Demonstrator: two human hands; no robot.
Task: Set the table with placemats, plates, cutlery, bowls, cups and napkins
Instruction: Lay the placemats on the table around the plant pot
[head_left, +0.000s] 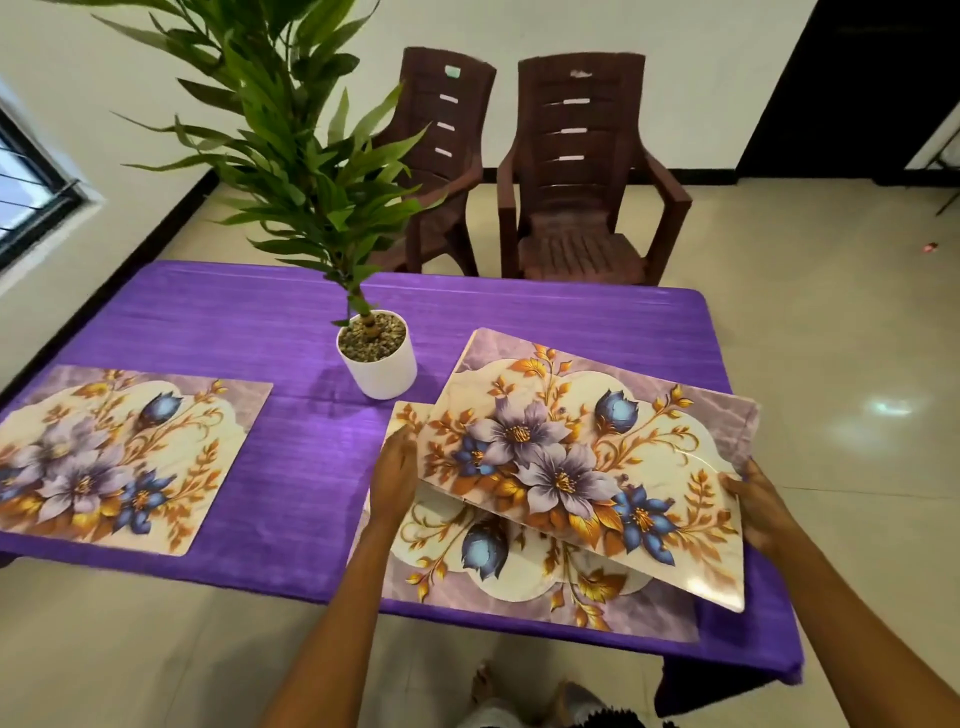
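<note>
Hands hold the upper floral placemat (587, 457) at frame centre: left hand (397, 467) flat against its edge, right hand (761, 506) gripping; best lifted level, clear of the plant pot (376, 353)

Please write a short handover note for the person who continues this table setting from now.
Left hand: fingers straight, resting on the lower placemat.
Right hand: holds the lifted placemat at its right edge, tilted above the lower one.
Done: one placemat lies flat on the table's left side, near the potted plant.
Left: place the lifted placemat; plates, cutlery, bowls, cups and napkins are not in view.
</note>
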